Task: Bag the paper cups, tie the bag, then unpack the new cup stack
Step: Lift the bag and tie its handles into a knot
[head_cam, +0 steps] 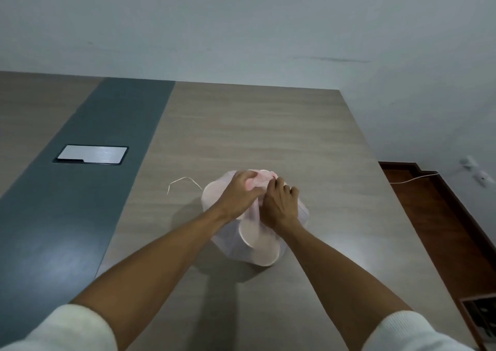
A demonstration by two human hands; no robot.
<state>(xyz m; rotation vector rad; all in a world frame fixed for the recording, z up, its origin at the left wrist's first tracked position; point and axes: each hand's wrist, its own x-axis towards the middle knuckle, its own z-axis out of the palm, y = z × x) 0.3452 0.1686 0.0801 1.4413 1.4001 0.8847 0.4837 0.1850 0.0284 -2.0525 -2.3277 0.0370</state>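
The counter (268, 125) has a pale wood-grain top with a broad dark grey-blue band running lengthwise down its left part. Set flush into that band is a rectangular metal cover plate (92, 154) with a dark frame and a brushed silver face. On the wood-grain part, near the middle, stands a translucent plastic bag (257, 246) holding paper cups (248, 231), their round rims showing through the film. Just to the left of the bag lies a thin pale string (182, 181), bent in a loose arch, one end running toward the bag's base.
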